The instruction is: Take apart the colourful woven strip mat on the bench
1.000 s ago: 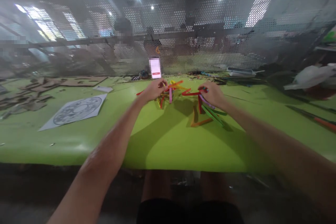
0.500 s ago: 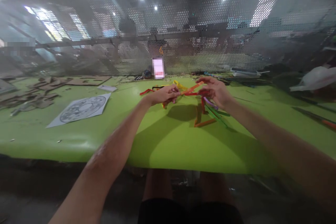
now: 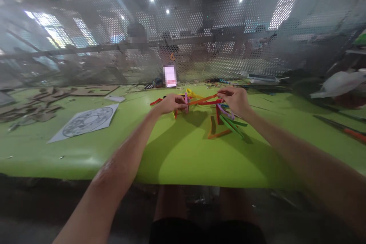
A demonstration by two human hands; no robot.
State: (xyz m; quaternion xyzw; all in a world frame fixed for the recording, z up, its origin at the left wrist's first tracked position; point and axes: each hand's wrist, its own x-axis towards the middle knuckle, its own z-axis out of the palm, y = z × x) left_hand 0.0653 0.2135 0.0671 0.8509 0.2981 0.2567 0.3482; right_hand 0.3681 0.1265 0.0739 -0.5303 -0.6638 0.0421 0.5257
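Several narrow, flat coloured strips lie joined or tangled between my hands. My left hand [image 3: 172, 103] is closed in a pinch where a pink strip [image 3: 186, 98] and an orange strip [image 3: 203, 100] meet. The orange strip stretches across to my right hand [image 3: 236, 101], whose fingers pinch its far end. Just below it, a red strip [image 3: 209, 103] runs roughly alongside. Under my right hand hang a purple strip [image 3: 228, 114], green strips [image 3: 231, 125] and a bent orange-brown strip [image 3: 219, 135]. Yellow strips [image 3: 194, 94] show behind. How the strips cross near my left fingers is partly hidden.
On the green tabletop [image 3: 177, 164], a printed sheet [image 3: 87, 121] and cardboard scraps [image 3: 40, 105] lie left. A lit phone [image 3: 170, 76] stands at the back before a perforated screen [image 3: 200, 53]. At right are a white tray-like object [image 3: 262, 79] and an orange-handled tool [image 3: 354, 135].
My hands have moved slightly apart, and the orange strip now spans the gap more tautly. A pink strip now shows upright at my left fingertips. My right fingers have closed together.
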